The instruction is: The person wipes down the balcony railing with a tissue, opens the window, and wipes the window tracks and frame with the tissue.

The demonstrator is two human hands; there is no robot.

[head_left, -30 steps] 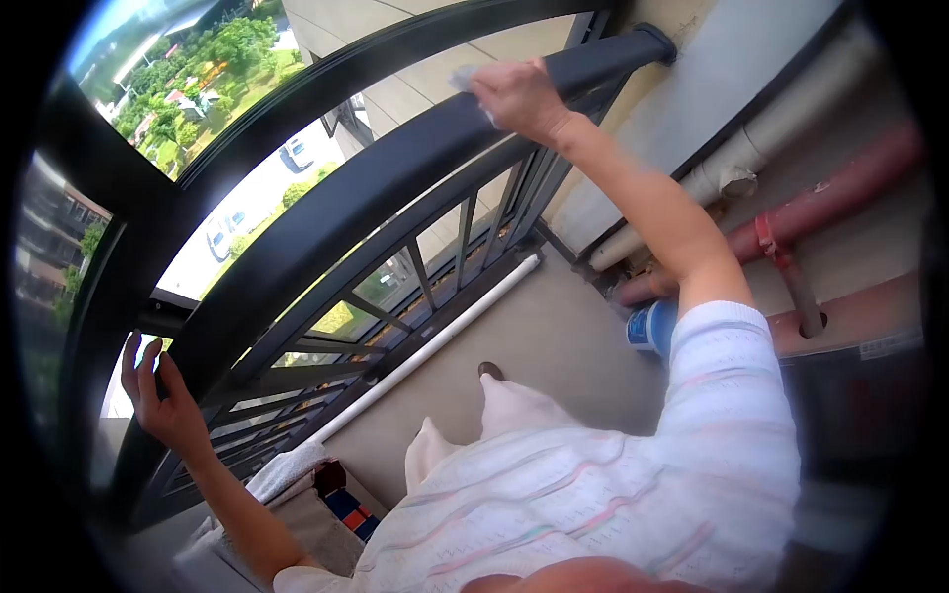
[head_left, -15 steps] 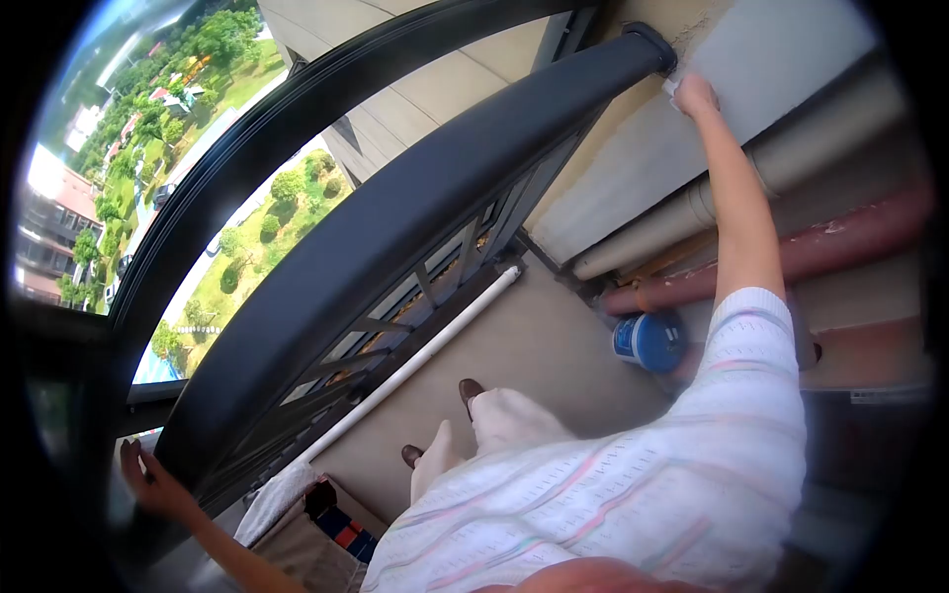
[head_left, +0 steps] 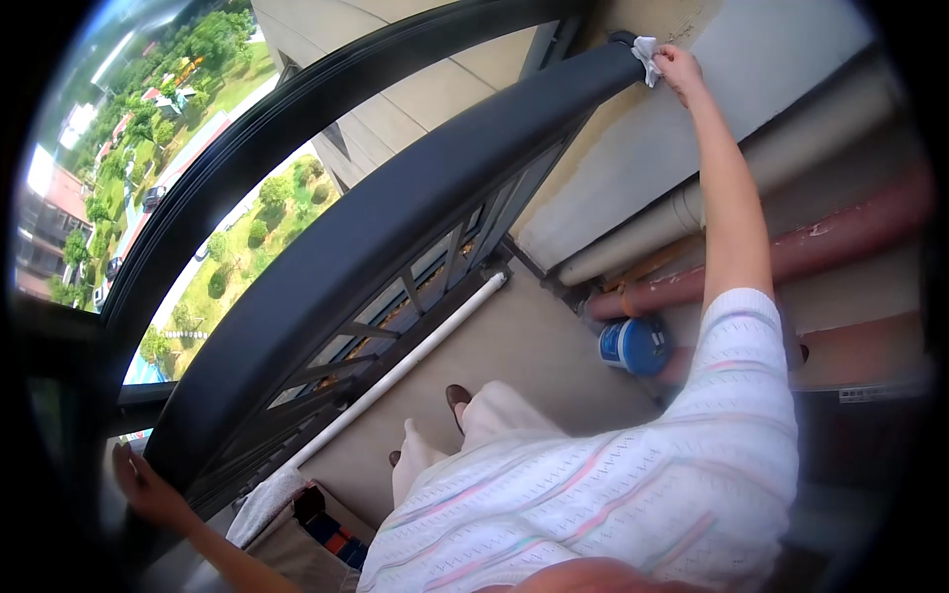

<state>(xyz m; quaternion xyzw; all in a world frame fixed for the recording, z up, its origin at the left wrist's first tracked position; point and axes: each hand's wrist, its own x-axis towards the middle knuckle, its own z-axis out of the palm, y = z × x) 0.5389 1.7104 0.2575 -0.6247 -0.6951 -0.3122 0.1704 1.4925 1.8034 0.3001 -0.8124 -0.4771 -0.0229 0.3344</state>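
Observation:
My right hand (head_left: 680, 75) pinches a crumpled white cloth (head_left: 647, 61) at the far end of a thick dark handrail (head_left: 395, 198), close to the wall. The cloth lies against the rail's top near its end fitting. At the lower left, my left hand (head_left: 153, 494) is beside the near end of the same handrail, its visible fingers apart and nothing seen in them. Part of that hand is dim, so I cannot tell how firmly it touches the rail.
Below the handrail are dark bars and a white pipe (head_left: 400, 371) along the floor. A blue-lidded bucket (head_left: 635, 346) stands by a red pipe (head_left: 751, 267) and a beige pipe (head_left: 633, 242). A grey cloth (head_left: 265, 504) drapes over a bag-like item at lower left. The dark-framed window opens onto greenery.
My right hand has moved slightly left and up from the wall onto the handrail's end, bringing the white cloth into fuller view. My left hand stays near the rail's other end.

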